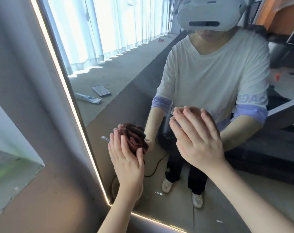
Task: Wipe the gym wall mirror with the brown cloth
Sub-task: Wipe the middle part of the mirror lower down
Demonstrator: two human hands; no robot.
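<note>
Tall mirror point(126, 73) with a lit edge strip point(70, 98) just left of the left hand point(126, 158), wide bare glass above both hands, right hand point(198, 140) flat with fingers point(190, 118) together and empty, left fingers point(116, 145) pressing the bunched brown cloth point(134, 138) against the glass near the lower left corner

One head-worn view looks forward and down, close to the mirror point(126, 84). Its wide angle takes in the reflected person point(210, 78).
</note>
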